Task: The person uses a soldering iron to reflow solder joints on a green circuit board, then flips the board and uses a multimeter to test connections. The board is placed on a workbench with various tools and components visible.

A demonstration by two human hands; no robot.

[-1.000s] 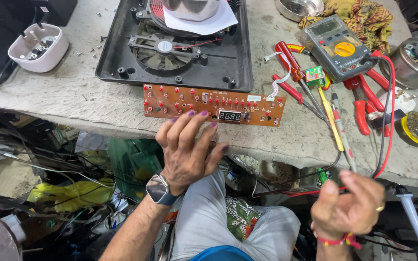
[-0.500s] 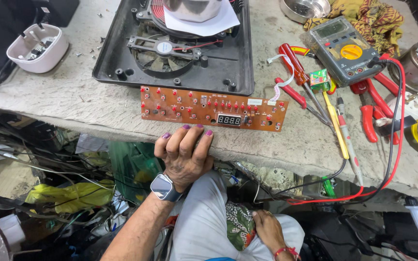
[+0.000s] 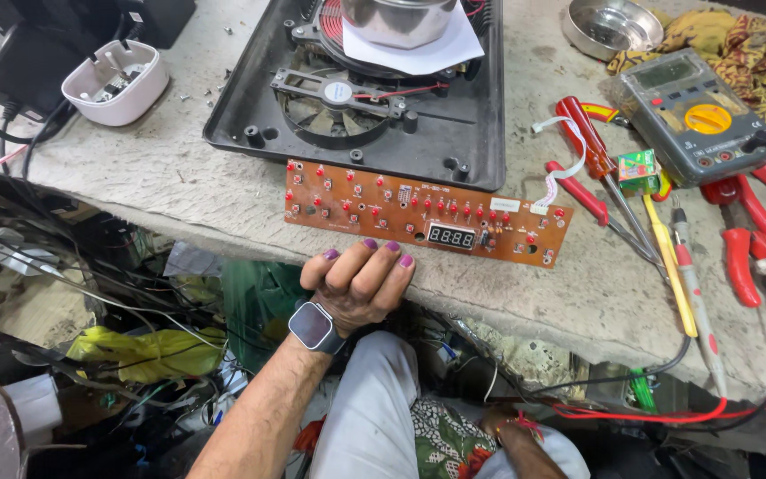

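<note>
Right hand (image 3: 509, 424): low at the bottom of the view, below the table's near edge, resting on the lap; only wrist w/ red thread band shows, so the state of its fingers cannot be told.

Left hand (image 3: 361, 284): at the table's near edge, approx. centre. Fingers (image 3: 370, 257) together, curled over the edge, tips w/ purple nails resting on the table top just beside the circuit board; they hold nothing. Smartwatch (image 3: 314, 325) on the wrist.

Circuit board (image 3: 427, 211): long orange-brown strip, lying flat near the near edge, slightly skewed, right end nearer than left. Carries red push-buttons and a small dark digit display right of centre. White ribbon cable (image 3: 569, 160) leaves its right end. Not gripped by either hand.

Right part of the table: red-handled screwdrivers (image 3: 589, 133), a yellow-handled tool (image 3: 667, 257), red pliers (image 3: 742, 248), red and black test leads (image 3: 667, 412) hanging over the near edge.

Behind the board: open black appliance base (image 3: 480, 133) w/ fan (image 3: 337, 96) exposed; a steel bowl (image 3: 398, 18) on white paper sits on its coil at the far side.

Far right: grey-green multimeter (image 3: 693, 111) w/ yellow dial, patterned cloth (image 3: 755, 44), steel dish (image 3: 609, 27). Far left corner: white plastic housing (image 3: 115, 82) w/ parts inside.
</note>
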